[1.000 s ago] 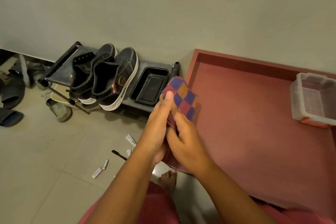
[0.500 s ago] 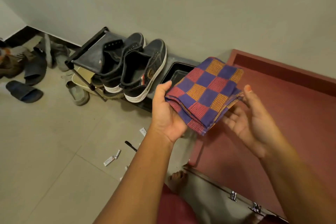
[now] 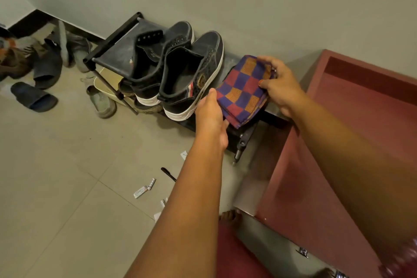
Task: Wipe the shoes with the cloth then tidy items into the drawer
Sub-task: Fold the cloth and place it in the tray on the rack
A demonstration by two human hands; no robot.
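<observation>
- The folded checked cloth is held in the air just right of the black shoes, above the right end of the shoe rack. Its long axis runs from lower left, near the person, to upper right, toward the wall, with the broad face tilted up to the camera.
- The left hand pinches the cloth's near left edge, thumb on top; the right hand grips the far right end, fingers curled over it.
- Judged from this, the step in hand is the cloth stage: it is folded into a pad and carried at the shoes. Whether the wiping is about to start or already over cannot be told.
- If it is about to start, the next move would call for one hand to take the pad onto the nearer shoe's side, the other steadying the shoe.
- The shoes stand side by side on the rack, toes toward the wall, heels toward the person.
- A pen and small packets lie on the floor; the red drawer stands open at right, seemingly awaiting them.
</observation>
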